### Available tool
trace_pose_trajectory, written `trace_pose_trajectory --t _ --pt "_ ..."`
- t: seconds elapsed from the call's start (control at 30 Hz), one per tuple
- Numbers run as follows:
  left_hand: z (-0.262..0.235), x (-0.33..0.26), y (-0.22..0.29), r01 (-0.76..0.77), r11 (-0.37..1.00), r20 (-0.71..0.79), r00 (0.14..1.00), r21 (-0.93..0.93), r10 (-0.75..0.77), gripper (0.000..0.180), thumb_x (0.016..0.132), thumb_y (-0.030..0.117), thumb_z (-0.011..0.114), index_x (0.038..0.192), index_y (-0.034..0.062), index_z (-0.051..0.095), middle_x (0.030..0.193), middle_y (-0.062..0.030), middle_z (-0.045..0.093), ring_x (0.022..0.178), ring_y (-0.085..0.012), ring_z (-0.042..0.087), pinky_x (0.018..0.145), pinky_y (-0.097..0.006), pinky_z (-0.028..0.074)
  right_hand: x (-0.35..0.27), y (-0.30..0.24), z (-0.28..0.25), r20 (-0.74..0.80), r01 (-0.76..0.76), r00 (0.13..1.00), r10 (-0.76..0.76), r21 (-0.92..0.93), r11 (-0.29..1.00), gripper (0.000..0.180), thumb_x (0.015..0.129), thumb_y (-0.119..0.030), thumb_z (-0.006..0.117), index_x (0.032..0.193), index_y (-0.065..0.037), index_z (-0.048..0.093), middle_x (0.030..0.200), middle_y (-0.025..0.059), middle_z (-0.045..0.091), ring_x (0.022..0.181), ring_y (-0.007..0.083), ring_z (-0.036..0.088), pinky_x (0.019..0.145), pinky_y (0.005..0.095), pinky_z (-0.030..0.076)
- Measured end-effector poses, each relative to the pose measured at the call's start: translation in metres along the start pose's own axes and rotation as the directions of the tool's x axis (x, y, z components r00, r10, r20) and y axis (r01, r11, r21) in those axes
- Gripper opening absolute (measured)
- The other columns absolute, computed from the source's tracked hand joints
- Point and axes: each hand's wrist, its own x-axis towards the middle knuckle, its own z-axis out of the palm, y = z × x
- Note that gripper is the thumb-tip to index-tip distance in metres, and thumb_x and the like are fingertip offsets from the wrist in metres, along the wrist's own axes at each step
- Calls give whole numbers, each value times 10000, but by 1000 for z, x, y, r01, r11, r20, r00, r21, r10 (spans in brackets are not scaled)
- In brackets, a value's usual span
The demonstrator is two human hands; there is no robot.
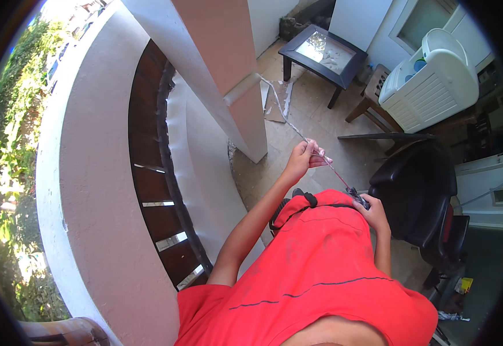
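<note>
I hold a long paint roller across my front. Its white roller sleeve (241, 89) rests against the pinkish-brown face of a square pillar (217, 40), whose left face is white. My left hand (303, 160) pinches the thin, paint-spattered rod between thumb and fingers, with the other fingers partly extended. Near my waist, my right hand (373, 212) is closed around the dark, stained handle (354, 195) at the rod's lower end. A piece of cardboard (277, 104) with white paint marks lies on the floor beyond the pillar.
A low glass-topped table (320, 55) stands ahead. To the right are a white plastic basket (430, 86) on a wooden stool (372, 98) and a black chair (415, 184). A curved balcony wall (90, 202) with brown slats (162, 222) runs along the left, with greenery outside.
</note>
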Motion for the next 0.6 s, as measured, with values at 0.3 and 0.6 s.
trace_pose_trajectory --t 0.3,0.6 --pt "27 17 27 -114 993 68 991 0 114 249 981 270 334 890 50 406 829 -99 557 810 -297 652 725 -355 552 10 6 -14 -137 -1 990 -17 -136 991 247 796 -244 654 777 -6 591 534 131 447 454 217 374 465 318 353" --pt "25 21 19 -136 990 40 990 -32 137 264 981 285 327 889 51 405 818 -99 551 808 -290 652 714 -356 552 12 8 -5 -221 49 973 -72 -107 993 247 780 -237 686 761 -4 606 522 116 469 430 170 416 451 300 355"
